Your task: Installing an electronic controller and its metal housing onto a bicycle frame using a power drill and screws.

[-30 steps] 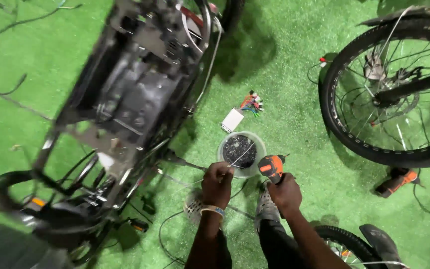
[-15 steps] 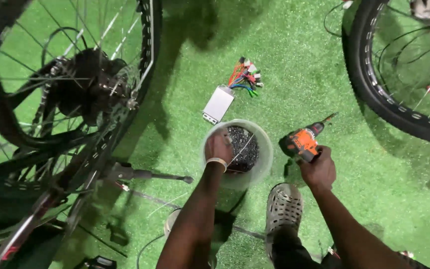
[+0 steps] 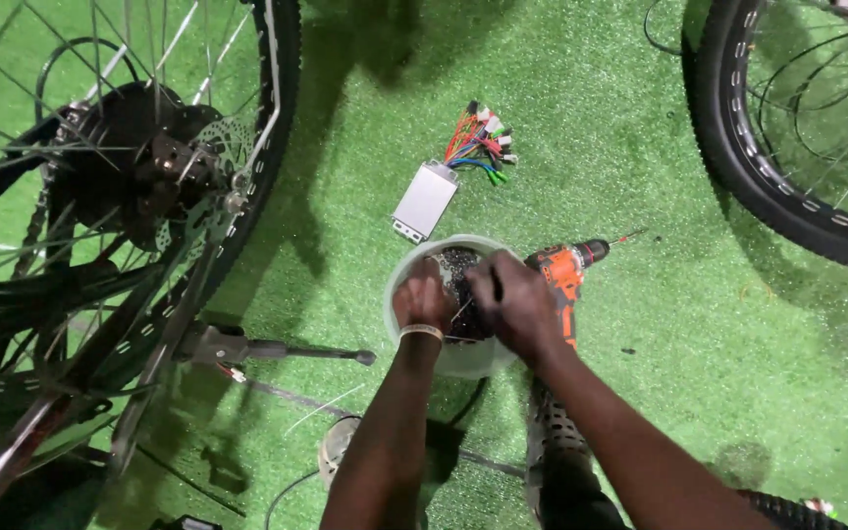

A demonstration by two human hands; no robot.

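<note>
Green turf floor (image 3: 640, 412) carries everything, work done low on ground. Bicycle rear wheel (image 3: 139, 186) at left, propped on kickstand (image 3: 277, 349). Second wheel (image 3: 797, 147) at top right, well apart. White bucket (image 3: 463, 359) between, dark small parts inside. Orange drill (image 3: 561, 280) just beside bucket rim, at right. Grey controller box (image 3: 425, 200) with coloured wires beyond bucket. Left hand (image 3: 422, 300) and right hand (image 3: 510, 302) both down in bucket, fingers curled among parts; exact grasp cannot tell.

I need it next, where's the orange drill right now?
In the head view, the orange drill lies on the green turf, just right of the white bucket, behind the right hand.
</note>
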